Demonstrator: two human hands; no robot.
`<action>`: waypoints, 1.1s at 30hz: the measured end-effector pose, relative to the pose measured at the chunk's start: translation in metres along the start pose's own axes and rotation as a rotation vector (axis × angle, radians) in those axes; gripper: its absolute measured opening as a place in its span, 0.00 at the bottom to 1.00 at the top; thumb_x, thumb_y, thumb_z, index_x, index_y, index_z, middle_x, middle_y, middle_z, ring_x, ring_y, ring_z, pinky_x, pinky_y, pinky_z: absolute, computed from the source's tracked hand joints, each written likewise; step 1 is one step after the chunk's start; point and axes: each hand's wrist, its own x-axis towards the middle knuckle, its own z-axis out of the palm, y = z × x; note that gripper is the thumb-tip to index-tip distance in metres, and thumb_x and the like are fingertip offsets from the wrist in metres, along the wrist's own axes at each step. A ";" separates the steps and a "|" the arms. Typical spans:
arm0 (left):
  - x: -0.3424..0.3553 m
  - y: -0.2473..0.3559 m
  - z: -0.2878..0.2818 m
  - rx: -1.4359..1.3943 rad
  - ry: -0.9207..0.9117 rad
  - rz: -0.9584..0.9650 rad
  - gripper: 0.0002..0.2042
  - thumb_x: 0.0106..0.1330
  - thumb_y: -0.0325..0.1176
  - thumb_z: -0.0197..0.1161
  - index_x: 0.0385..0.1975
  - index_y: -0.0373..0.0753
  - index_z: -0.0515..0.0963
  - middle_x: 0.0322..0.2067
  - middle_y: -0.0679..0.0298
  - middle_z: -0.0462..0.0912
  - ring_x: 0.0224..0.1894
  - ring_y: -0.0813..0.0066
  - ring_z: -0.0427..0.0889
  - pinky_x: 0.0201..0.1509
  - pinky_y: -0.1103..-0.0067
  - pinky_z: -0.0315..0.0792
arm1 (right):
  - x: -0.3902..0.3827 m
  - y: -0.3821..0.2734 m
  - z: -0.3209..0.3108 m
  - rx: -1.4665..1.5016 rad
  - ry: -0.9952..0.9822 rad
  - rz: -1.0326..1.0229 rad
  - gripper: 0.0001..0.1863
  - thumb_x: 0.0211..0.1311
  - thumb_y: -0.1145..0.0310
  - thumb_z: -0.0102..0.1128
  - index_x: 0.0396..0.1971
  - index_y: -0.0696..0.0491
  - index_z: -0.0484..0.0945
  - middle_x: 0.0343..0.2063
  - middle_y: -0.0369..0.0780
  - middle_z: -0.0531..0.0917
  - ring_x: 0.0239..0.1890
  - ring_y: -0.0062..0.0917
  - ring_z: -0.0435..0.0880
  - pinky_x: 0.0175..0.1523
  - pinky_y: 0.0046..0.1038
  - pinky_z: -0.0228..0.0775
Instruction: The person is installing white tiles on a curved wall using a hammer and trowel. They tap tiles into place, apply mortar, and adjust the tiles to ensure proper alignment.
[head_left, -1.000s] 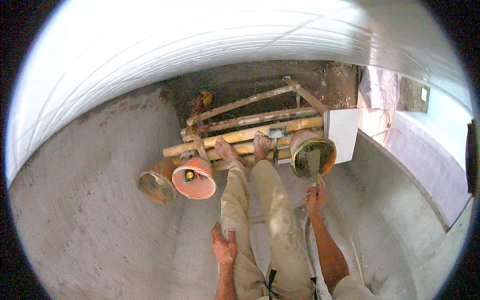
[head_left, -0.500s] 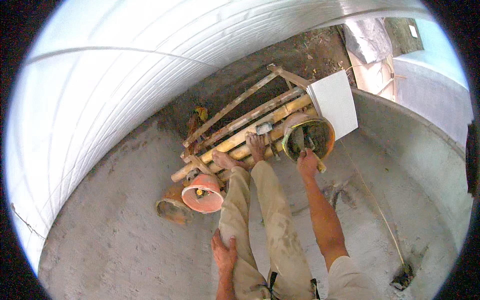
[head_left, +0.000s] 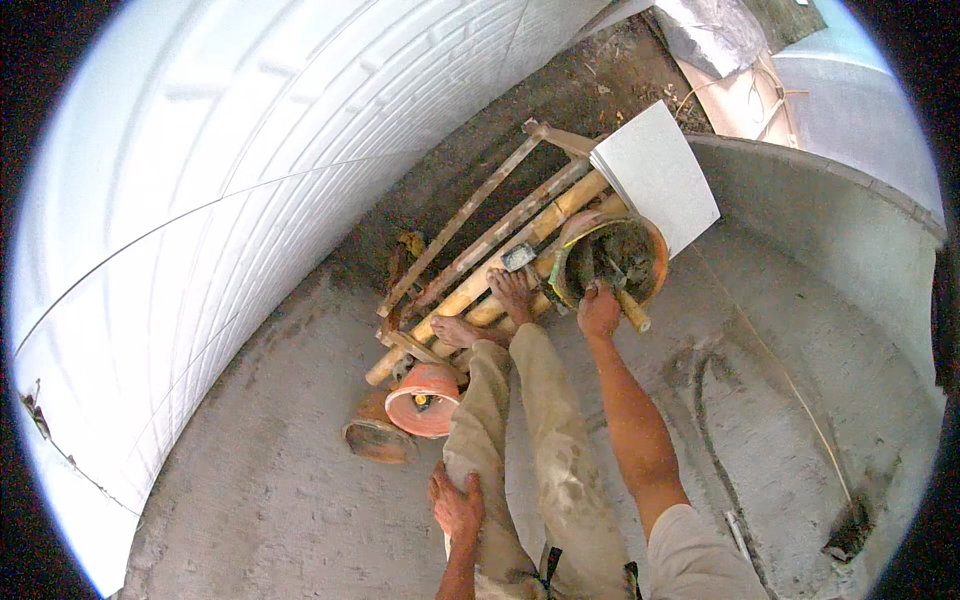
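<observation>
My right hand is closed at the near rim of an orange-rimmed bucket holding dark, wet-looking mortar. It grips what looks like a trowel, its blade down in the bucket and hard to make out. Beside that hand a stick-like wooden handle leans out over the rim. My left hand rests on my left leg, fingers laid along the trousers, holding nothing. Both bare feet stand on yellow bamboo poles of a low scaffold. A small grey block-like object lies on the poles by my right foot.
An orange bucket and a dirty brown one stand at the scaffold's left end. White sheets or tiles lie beyond the mortar bucket. Corrugated white sheeting rises on the left, a low grey wall on the right. A string crosses the floor.
The view has turned slightly. My right hand has shifted a little toward the bucket, and the trowel blade seen above the mortar earlier shows less now. My left hand stays on my leg.
</observation>
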 end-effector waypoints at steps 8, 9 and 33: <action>0.007 0.017 -0.009 0.028 0.008 -0.006 0.32 0.64 0.51 0.64 0.64 0.40 0.67 0.58 0.46 0.74 0.59 0.41 0.73 0.60 0.54 0.70 | -0.005 0.007 0.015 0.124 0.175 -0.098 0.19 0.69 0.62 0.55 0.53 0.58 0.79 0.41 0.55 0.86 0.43 0.49 0.85 0.48 0.45 0.77; 0.007 0.019 -0.011 0.032 -0.006 -0.018 0.32 0.64 0.51 0.63 0.64 0.40 0.67 0.58 0.46 0.74 0.59 0.42 0.73 0.60 0.54 0.70 | -0.010 0.005 0.014 0.245 0.176 -0.037 0.20 0.69 0.62 0.55 0.53 0.58 0.79 0.40 0.54 0.86 0.42 0.48 0.86 0.48 0.44 0.77; 0.017 0.024 -0.018 0.174 -0.013 0.007 0.32 0.61 0.53 0.66 0.63 0.43 0.72 0.61 0.48 0.74 0.61 0.47 0.76 0.59 0.55 0.72 | -0.026 0.011 0.013 1.349 -0.099 0.414 0.23 0.75 0.60 0.55 0.62 0.56 0.69 0.45 0.40 0.84 0.40 0.24 0.83 0.40 0.27 0.74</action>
